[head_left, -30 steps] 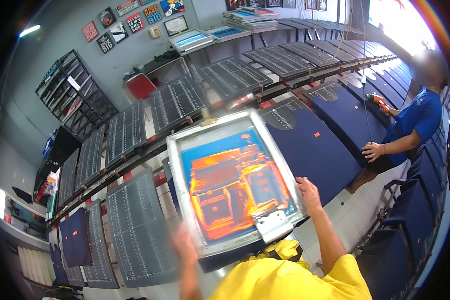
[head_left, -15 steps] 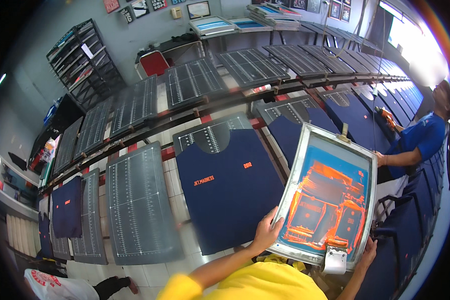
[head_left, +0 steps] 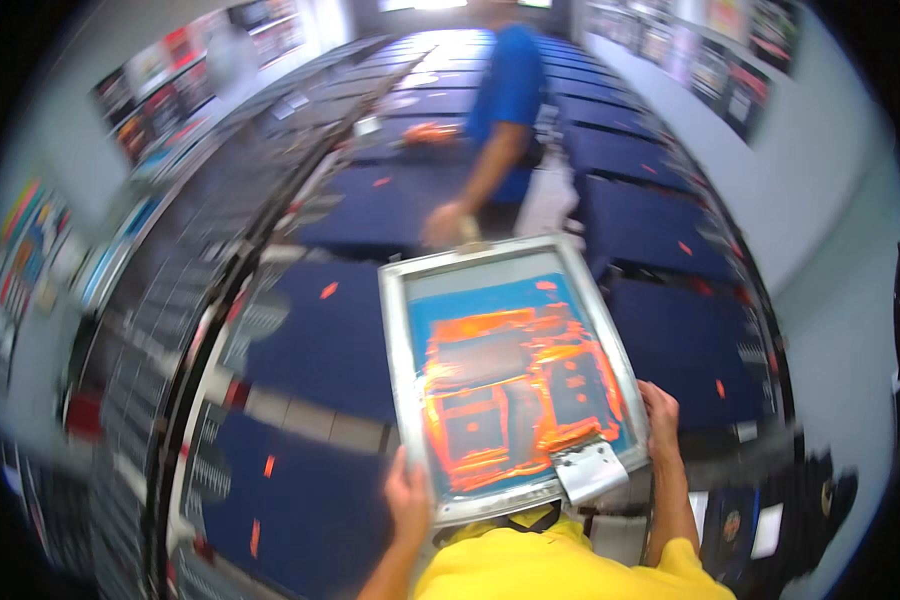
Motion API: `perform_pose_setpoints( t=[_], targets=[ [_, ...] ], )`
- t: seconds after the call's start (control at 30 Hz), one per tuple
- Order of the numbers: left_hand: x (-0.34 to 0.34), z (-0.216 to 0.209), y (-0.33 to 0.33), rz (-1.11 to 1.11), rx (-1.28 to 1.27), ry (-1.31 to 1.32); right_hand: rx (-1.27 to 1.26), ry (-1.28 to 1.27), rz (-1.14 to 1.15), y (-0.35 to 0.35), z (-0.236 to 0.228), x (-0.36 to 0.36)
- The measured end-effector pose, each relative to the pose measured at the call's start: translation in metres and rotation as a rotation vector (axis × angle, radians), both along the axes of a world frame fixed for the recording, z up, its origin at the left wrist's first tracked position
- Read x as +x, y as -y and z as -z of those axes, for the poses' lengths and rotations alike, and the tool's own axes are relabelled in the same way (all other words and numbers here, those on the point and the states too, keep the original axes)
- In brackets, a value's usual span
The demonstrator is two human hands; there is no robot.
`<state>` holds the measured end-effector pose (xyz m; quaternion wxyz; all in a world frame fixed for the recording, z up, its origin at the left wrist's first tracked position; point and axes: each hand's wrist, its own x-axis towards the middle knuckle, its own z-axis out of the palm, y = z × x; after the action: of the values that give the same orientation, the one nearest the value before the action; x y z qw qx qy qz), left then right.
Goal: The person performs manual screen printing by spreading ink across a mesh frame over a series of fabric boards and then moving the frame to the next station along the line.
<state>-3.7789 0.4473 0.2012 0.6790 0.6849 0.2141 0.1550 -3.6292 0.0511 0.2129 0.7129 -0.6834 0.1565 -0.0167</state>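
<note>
I hold a screen printing frame (head_left: 400, 350) in front of me, its blue mesh smeared with bright orange ink. On its left side rail my left hand (head_left: 408, 497) is closed. My right hand (head_left: 660, 420) grips the opposite rail, fingers partly hidden behind it. A metal-faced squeegee (head_left: 590, 472) rests on the screen's lower right corner, edged with orange ink. At the top rail is a small clamp-like piece (head_left: 473, 238). Beyond the frame, a co-worker's hand (head_left: 446, 222) is blurred; whether it touches the frame I cannot tell.
Dark blue shirt panels (head_left: 315, 325) with small orange prints lie on boards at my left. More panels (head_left: 685, 330) line the right side. A co-worker in a blue shirt (head_left: 510, 85) stands ahead between the rows, beside a blurred orange object (head_left: 430, 133). Pictures (head_left: 730, 85) hang on the walls.
My view has swung right to face down the aisle between the rows. The frame has come round with me, held in both hands. The co-worker now appears straight ahead.
</note>
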Motion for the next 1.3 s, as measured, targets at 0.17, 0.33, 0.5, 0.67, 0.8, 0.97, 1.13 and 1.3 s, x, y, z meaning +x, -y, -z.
perform_pose_setpoints(
  t=[0.17, 0.33, 0.5, 0.67, 0.8, 0.97, 1.13, 1.3],
  targets=[
    [0.052, 0.010, 0.030, 0.172, -0.067, -0.047, -0.031, 0.082, 0.184, 0.050, 0.004, -0.036],
    [0.107, -0.003, 0.041, 0.371, 0.078, -0.026, 0.034, 0.159, 0.357, 0.065, -0.001, -0.065],
    [0.174, 0.004, 0.045, 0.530, 0.080, -0.026, -0.009, 0.168, 0.575, 0.063, 0.020, -0.090],
    [0.251, -0.011, 0.083, 0.667, 0.047, -0.134, 0.032, 0.145, 0.787, 0.065, 0.017, -0.099],
    [0.320, -0.004, 0.100, 0.863, 0.044, -0.061, 0.067, 0.140, 0.947, 0.050, 0.030, -0.095],
    [0.398, 0.006, 0.147, 1.082, -0.033, 0.059, 0.014, 0.102, 1.155, 0.035, 0.027, -0.083],
    [0.465, 0.029, 0.182, 1.272, 0.315, 0.142, 0.045, 0.093, 1.340, 0.015, 0.033, -0.077],
    [0.482, -0.003, 0.260, 1.432, 0.275, 0.159, 0.050, 0.075, 1.534, 0.009, 0.034, -0.072]
  ],
)
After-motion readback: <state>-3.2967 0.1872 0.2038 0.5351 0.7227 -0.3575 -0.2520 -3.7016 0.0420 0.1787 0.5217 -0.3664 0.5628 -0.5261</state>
